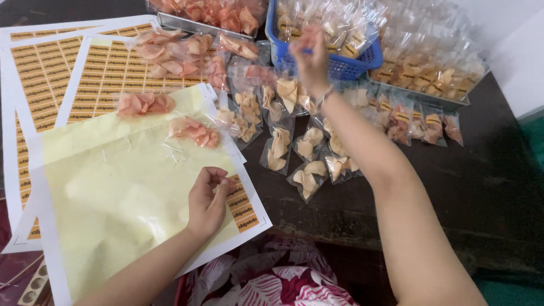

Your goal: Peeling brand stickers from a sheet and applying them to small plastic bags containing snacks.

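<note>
Yellow backing sheet: my left hand (207, 198) rests on the mostly peeled sticker sheet (130, 192), fingers curled together near the last orange labels (243, 212) at its corner; whether a label is pinched I cannot tell.
Right hand: my right hand (310, 54) reaches far across the tabletop (453, 187) to the blue basket (340, 65), fingers closed on a bagged snack there.
Packets: clear bags of pale folded snacks (294, 153) lie just beneath my outstretched forearm.
Risk: the forearm hangs low, so I judge a dip could sweep those packets aside.
Risk, second: a loose label could fold and stick to itself.
</note>
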